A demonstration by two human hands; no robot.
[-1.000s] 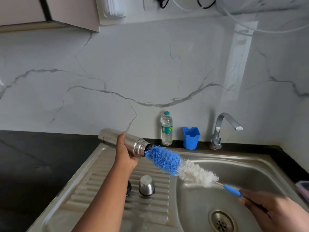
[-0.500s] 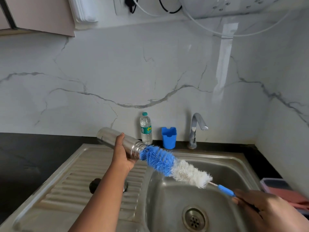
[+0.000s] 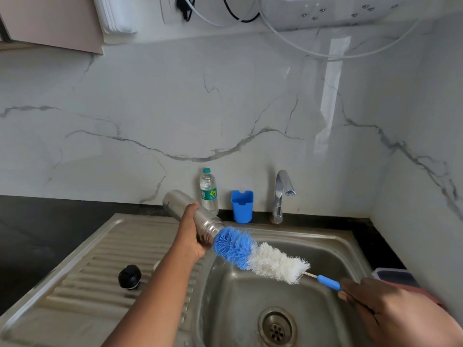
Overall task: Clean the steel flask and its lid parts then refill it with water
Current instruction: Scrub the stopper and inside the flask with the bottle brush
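Brushing the flask's mouth over the sink

Sink [image 3: 333,242] below; flask [image 3: 198,216] tilted mouth-down above its edge, left hand [image 3: 191,237] wrapped round it; brush [image 3: 260,255] tip at the mouth, right hand [image 3: 390,314] gripping the handle — push straight in, twist; stopper [image 3: 129,276] on drainboard.

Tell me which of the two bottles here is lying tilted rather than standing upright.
The steel flask, gripped in the left hand over the sink, its mouth pointing at the bottle brush. The plastic water bottle stands upright, capped, against the wall.
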